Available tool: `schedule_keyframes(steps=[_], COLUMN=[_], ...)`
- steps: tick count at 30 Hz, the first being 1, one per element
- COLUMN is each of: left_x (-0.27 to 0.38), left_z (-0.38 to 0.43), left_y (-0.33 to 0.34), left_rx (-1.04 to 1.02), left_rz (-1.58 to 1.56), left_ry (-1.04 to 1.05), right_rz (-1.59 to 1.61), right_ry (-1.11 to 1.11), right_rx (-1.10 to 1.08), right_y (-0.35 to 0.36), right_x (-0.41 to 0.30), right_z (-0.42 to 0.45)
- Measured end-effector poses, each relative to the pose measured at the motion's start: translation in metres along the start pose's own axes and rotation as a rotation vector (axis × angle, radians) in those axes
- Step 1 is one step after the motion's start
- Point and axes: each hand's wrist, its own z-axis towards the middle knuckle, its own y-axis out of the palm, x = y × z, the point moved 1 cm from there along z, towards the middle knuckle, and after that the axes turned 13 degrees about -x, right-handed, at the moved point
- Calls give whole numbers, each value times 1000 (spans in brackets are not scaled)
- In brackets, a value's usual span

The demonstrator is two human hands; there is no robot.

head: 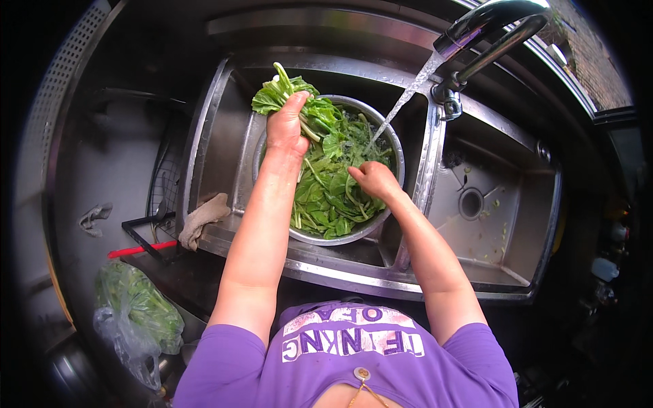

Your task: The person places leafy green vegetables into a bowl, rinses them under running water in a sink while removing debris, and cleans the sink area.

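My left hand (287,125) is closed round a bunch of leafy greens (275,94), held over the upper left rim of a round metal basin (400,153). The basin stands in the left sink bowl, with many wet leafy greens (326,199) in it. Above the basin's right part is my right hand (376,178), fingers curled by the leaves; whether it grips a leaf is hidden. Water runs from a chrome faucet (474,30) into the basin near my right hand.
The right sink bowl (515,204) has a drain and scattered green scraps. A beige cloth (204,222) hangs over the sink's left edge. Left of it are a wire rack (166,188), a red bar (140,250) and a grey rag (95,219). A plastic bag of greens (137,311) lies lower left.
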Motion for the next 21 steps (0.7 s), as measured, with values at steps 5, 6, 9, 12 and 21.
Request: schedule_keyframes(steps=[5,6,9,12,21], left_x=[1,8,15,-5,-33], left_z=[-17,-23,-32,-34,-17], left_y=[-8,-16,-28,-16,22], left_rx=[-1,15,-71,-265,-339], left_rz=[88,144,267,428,485], left_ry=[0,5,-24,-51,-219], right_rz=[-104,-45,206,205,513], right_ry=[78,50,-120,-242,-335], right_rx=[-84,-1,102,77,111], right_y=[58,43,-34,-95,-152], right_x=[23,14,-3,-33,-44], right_z=[10,7,-5,-23,-46])
